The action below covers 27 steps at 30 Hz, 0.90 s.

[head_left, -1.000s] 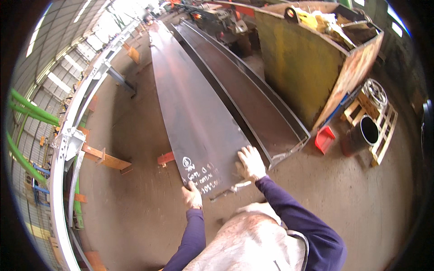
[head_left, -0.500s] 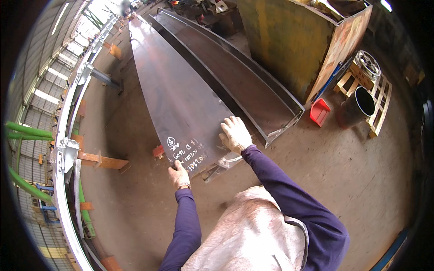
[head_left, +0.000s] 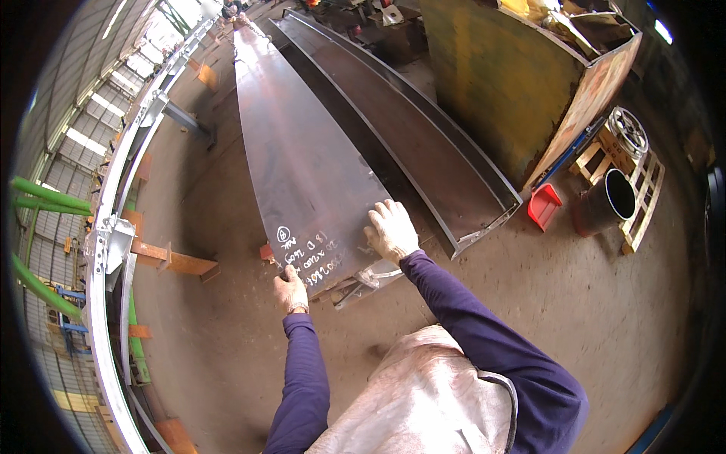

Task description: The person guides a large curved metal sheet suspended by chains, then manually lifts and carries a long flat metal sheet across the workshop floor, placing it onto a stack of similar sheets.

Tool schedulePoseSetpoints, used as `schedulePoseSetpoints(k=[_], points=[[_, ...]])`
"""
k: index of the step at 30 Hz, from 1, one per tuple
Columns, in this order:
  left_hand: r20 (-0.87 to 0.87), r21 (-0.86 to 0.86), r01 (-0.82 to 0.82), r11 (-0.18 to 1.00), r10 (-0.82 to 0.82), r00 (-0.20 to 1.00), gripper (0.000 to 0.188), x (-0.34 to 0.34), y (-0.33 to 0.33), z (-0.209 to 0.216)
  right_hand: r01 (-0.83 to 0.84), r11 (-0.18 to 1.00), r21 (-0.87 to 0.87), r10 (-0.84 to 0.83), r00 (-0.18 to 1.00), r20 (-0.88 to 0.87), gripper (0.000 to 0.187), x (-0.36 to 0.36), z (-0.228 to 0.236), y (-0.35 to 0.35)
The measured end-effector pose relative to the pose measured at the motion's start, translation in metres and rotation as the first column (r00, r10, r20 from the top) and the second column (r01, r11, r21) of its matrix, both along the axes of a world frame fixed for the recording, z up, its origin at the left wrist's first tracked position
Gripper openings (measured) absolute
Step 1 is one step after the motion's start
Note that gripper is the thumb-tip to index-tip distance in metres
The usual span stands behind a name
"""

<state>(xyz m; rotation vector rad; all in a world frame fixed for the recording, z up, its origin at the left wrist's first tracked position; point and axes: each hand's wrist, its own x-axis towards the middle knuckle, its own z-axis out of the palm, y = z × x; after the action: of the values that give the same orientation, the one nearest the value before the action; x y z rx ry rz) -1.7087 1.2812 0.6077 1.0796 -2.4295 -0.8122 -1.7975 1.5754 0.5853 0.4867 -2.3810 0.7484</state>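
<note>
The long steel plate [head_left: 302, 151] runs far-to-near, its near end at the person. The right hand [head_left: 391, 229] lies spread flat near the right edge; the left hand [head_left: 290, 290] grips the near-left corner, closer in.

Daylight from upper left, bright, even; roof strips blown out. Soft sheen on the long steel plate [head_left: 302, 159], no hard shadows. Sharp at centre. Heavy fisheye bend twd rim, black vignette at corners.
</note>
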Motion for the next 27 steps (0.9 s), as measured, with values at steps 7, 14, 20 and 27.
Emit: schedulePoseSetpoints(k=[7, 14, 20, 27], points=[[-0.005, -0.061, -0.003, 0.998, 0.003, 1.000, 0.057, -0.012, -0.047, -0.032, -0.031, 0.999, -0.030, 0.031, 1.000, -0.006, 0.039, -0.007, -0.004, -0.017], [-0.052, 0.098, 0.046, 0.994, -0.041, 0.998, 0.061, -0.011, -0.027, -0.002, -0.034, 0.999, -0.042, 0.035, 0.999, 0.030, 0.039, -0.009, -0.005, -0.020], [-0.001, -0.061, 0.029, 0.998, -0.029, 1.000, 0.063, -0.011, -0.048, -0.027, -0.071, 0.994, -0.083, 0.075, 0.996, 0.056, 0.037, -0.009, -0.011, -0.026], [0.005, 0.098, 0.010, 0.995, -0.010, 1.000, 0.065, -0.009, -0.037, -0.044, -0.074, 0.992, -0.100, 0.083, 0.993, 0.087, 0.038, -0.008, -0.037, -0.026]])
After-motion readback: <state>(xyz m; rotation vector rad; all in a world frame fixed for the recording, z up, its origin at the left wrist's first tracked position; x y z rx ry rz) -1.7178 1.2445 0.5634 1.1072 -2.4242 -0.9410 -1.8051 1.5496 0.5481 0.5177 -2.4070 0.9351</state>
